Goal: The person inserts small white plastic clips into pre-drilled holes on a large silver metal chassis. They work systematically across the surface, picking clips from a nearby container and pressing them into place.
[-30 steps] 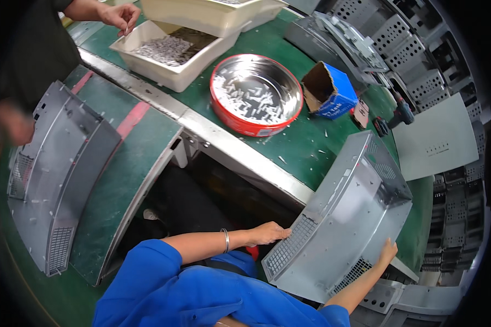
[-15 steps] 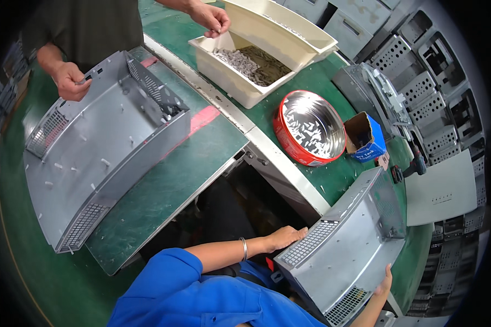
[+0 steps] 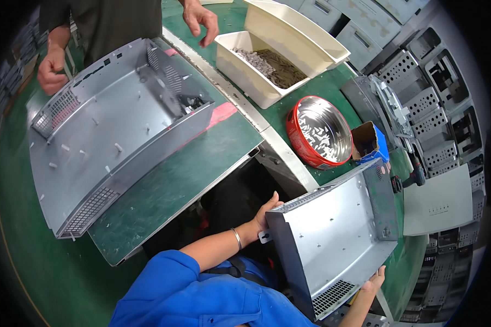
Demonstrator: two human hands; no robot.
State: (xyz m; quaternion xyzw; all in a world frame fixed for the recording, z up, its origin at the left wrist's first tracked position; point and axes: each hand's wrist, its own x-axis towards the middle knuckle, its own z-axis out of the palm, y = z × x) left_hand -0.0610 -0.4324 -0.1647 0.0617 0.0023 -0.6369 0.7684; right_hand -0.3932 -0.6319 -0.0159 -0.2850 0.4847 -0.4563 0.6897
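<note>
A grey sheet-metal chassis (image 3: 338, 218), an open tray shape with grille cut-outs and small studs on its floor, is held up between my two hands at the table's edge. My left hand (image 3: 265, 213) grips its left wall near the upper corner, with the thumb showing and some fingers hidden behind the metal. At the lower right wall, my right hand (image 3: 372, 283) supports it, its fingers curled around the edge. A metal tab sticks out from the chassis's left side, just below my left hand.
Across the green table (image 3: 185, 180) a person's hand (image 3: 52, 71) is beside a second chassis (image 3: 93, 147) with white standoffs. Cream bins (image 3: 240, 82) hold small parts. Near my chassis are a red round tin (image 3: 303, 139) of white pieces, a blue box (image 3: 379, 144) and a power drill (image 3: 414, 177).
My chassis has tilted, so its floor faces up more and its left outer wall shows. The other person's hands have shifted away from the far chassis and the bin.
</note>
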